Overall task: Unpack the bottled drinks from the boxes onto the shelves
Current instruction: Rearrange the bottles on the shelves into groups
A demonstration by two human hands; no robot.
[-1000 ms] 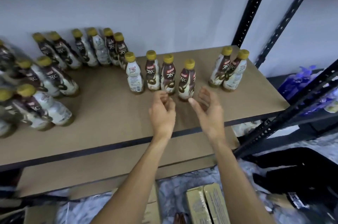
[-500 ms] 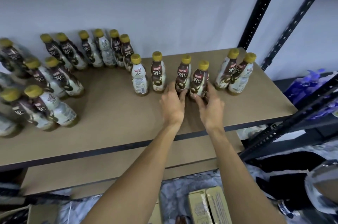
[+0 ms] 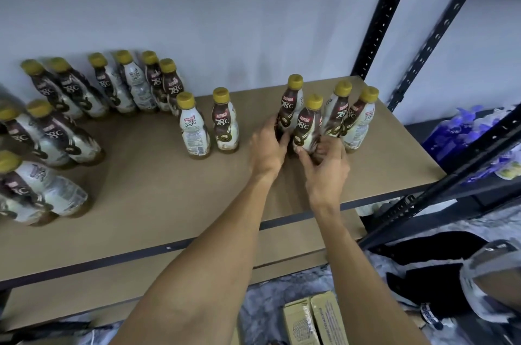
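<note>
**Two bottles in hand at the right end of the shelf**

I have one drink in each hand. My left hand (image 3: pixel 267 153) is curled round the lower body of the rear bottle (image 3: pixel 290 105), a small plastic bottle with a glossy brown-and-cream sleeve label and a mustard-yellow screw cap. My right hand (image 3: pixel 327 172) pinches the base of the front bottle (image 3: pixel 307 130), its twin, with fingertips and thumb. Both stand upright on the brown fibreboard shelf board (image 3: pixel 158 184), touching or nearly touching each other, with the front one just ahead and to the right of the rear one.

I judge these to be full and so fairly weighty for their size. The plastic wall should be stiff enough for a firm squeeze and unlikely to break. The shrink sleeve looks slick, and the body narrows toward the neck, so a grip up high could slide. Low on the widest part of the body is where I would take hold, as I do now. They are tall on a small foot, so a knock at the cap would probably tip them.

Just to my right stands a pair of like bottles (image 3: pixel 359 122), very close to the front bottle and my right fingers. I cannot tell whether they touch. Two more bottles (image 3: pixel 225 122) stand well apart to the left. Below the shelf lie tan cardboard boxes (image 3: pixel 313 319).
</note>
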